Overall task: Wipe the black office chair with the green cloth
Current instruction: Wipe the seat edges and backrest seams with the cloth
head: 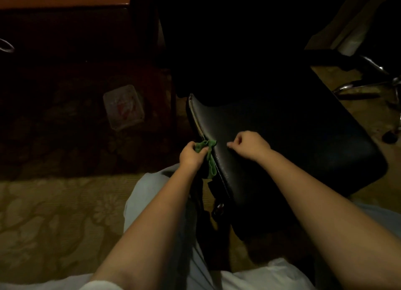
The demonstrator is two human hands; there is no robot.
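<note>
While dim light is swallowing much of the room, a metal ring (6,46) is showing at the 10 o'clock edge of the view, cut off by the frame. Nearer the centre, at about 9 o'clock, a clear plastic box (123,107) is lying on the patterned carpet (54,213); something reddish is sitting inside it, too blurred to identify.

Just left of centre, the left hand (192,155) is gripping the green cloth (209,157), with fingers and thumb curled tightly round a bunched part. The cloth is pressing against the 9 o'clock edge of the black office chair's seat (293,137), and a loose end is hanging down beside that edge toward 6 o'clock.

Just right of the cloth, the right hand (249,144) is resting on the seat with its fingers curled in, holding nothing.

At 12 o'clock the chair's backrest is melting into darkness. At 3 o'clock a chrome base (368,90) is glinting, partly cut off by the frame, and at 2 o'clock a pale curtain (355,35) is hanging.
</note>
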